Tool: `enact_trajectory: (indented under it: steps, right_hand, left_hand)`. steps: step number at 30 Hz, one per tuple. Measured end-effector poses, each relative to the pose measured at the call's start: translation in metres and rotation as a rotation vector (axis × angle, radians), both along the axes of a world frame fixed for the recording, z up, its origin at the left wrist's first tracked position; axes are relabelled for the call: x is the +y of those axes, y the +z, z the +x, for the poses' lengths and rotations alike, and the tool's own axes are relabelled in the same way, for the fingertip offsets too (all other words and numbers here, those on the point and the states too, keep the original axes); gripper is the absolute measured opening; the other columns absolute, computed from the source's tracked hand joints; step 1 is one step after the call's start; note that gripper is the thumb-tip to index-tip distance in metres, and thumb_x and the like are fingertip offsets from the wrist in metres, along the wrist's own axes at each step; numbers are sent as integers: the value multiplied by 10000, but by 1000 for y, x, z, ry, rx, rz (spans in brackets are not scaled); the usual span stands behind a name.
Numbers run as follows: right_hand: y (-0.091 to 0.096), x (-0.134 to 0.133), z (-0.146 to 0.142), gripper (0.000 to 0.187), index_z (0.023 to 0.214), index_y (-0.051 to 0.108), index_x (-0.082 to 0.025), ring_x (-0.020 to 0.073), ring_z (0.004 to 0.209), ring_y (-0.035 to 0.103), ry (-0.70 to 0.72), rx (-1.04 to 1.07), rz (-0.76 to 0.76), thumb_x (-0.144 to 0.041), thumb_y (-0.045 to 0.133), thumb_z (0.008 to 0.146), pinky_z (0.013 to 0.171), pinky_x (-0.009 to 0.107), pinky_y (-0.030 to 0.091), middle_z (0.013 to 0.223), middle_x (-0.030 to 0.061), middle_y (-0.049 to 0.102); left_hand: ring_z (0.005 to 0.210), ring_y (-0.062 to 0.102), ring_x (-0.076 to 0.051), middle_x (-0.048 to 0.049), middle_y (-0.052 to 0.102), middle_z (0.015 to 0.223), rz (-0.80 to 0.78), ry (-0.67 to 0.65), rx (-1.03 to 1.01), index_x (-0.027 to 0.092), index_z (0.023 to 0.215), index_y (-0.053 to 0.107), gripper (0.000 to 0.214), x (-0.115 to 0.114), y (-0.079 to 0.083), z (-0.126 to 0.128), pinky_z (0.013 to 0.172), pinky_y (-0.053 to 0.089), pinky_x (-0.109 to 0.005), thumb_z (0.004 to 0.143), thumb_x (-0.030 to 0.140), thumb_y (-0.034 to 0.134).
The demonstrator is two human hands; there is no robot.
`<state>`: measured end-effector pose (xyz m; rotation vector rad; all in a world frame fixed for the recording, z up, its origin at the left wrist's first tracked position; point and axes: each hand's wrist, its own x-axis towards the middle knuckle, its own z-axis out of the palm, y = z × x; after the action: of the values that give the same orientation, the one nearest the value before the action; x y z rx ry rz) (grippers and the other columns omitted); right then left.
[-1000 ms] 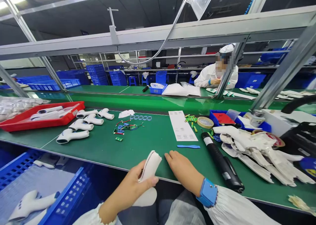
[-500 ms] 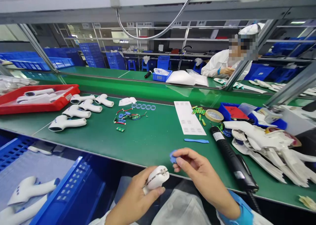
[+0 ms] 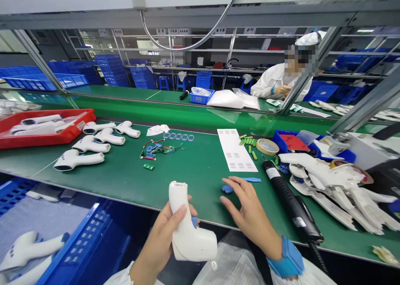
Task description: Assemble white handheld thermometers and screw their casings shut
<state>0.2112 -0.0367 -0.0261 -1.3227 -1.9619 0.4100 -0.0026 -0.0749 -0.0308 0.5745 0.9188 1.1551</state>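
My left hand (image 3: 167, 231) is wrapped around a white gun-shaped plastic housing (image 3: 193, 242) with a blue trigger (image 3: 194, 221). Its handle end points up and away, and the wide end sits low over my lap. To the right, my right hand (image 3: 248, 210) hovers at the table's front with thumb and fingers apart and nothing between them. A small blue plastic part (image 3: 227, 189) lies on the green table just beyond its fingertips. Past the fingers is a blue flat stick (image 3: 252, 179), partly hidden by them.
Several white gun-shaped housings (image 3: 78, 159) lie at left beside a red tray (image 3: 70, 134). Wired circuit boards (image 3: 161, 149) and blue frames (image 3: 184, 137) are mid-table. A black electric screwdriver (image 3: 290, 201) and white shells (image 3: 340, 181) lie right. A blue crate (image 3: 84, 235) stands front left. A co-worker (image 3: 275, 81) sits opposite.
My right hand has let go of the blue part, which now lies on the table. My left hand has turned the white housing so its side and handle show.
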Motion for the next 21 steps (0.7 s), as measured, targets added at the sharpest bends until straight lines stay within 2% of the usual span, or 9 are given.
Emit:
enact_trajectory:
  steps: [2,4,6,9,11,13,16,18,21]
  right_hand:
    - [4,-12,-3,462,1259,446,-203,276,1128,484,153,-94,99,-441,510,868,902,437,472,1219,146,503]
    - [7,-25,-11,582,1304,386,-196,290,1104,504,337,-188,178,-509,536,837,862,424,501,1225,163,508]
    - [8,-31,-19,496,1294,393,-190,302,996,562,400,-312,282,-377,546,861,782,445,525,1168,176,550]
    - [17,-20,-21,420,1284,389,-165,259,854,610,369,-381,264,-124,443,869,693,399,539,1064,163,602]
    - [35,-6,-14,420,1292,359,-147,237,847,623,319,-286,133,-192,449,884,692,348,540,1058,151,610]
    - [59,11,-4,452,1282,359,-168,208,771,638,194,-128,51,-325,496,881,632,288,535,1021,112,627]
    - [86,35,5,445,1277,389,-205,166,610,608,-28,104,101,-427,451,897,540,249,496,894,53,641]
    - [92,49,5,426,1260,453,-218,182,637,614,-26,54,93,-444,430,900,584,269,494,845,39,654]
    - [89,64,1,420,1233,525,-251,199,680,627,117,-176,-19,-429,522,853,627,286,487,877,23,680]
  left_hand:
    - [680,589,-176,-32,619,773,-113,84,-129,177,1001,596,334,9,6,8,643,500,-298,745,367,696]
    - [694,600,-173,-42,629,789,-202,155,-204,161,1002,604,261,17,11,17,654,510,-295,798,318,646]
    - [727,608,-168,-57,639,818,-262,183,-245,150,1009,613,200,22,14,25,680,515,-286,848,265,580]
    - [841,611,-173,-78,644,910,-246,109,-301,145,1005,633,198,25,13,32,763,509,-282,889,246,508]
    - [926,594,-189,-84,634,986,-175,36,-300,156,1017,639,234,25,7,31,818,496,-298,893,300,504]
    - [959,582,-209,-87,627,1016,-97,-2,-248,169,1039,639,278,23,0,25,862,479,-333,863,363,546]
    - [900,593,-212,-88,638,960,-20,19,-150,169,998,655,290,20,-7,13,854,474,-347,800,379,627]
    - [847,596,-198,-77,643,900,16,65,-108,166,941,663,257,19,-8,6,813,483,-329,783,368,646]
    - [823,591,-184,-58,638,870,50,124,-53,171,915,654,232,21,-8,-3,780,485,-310,791,367,636]
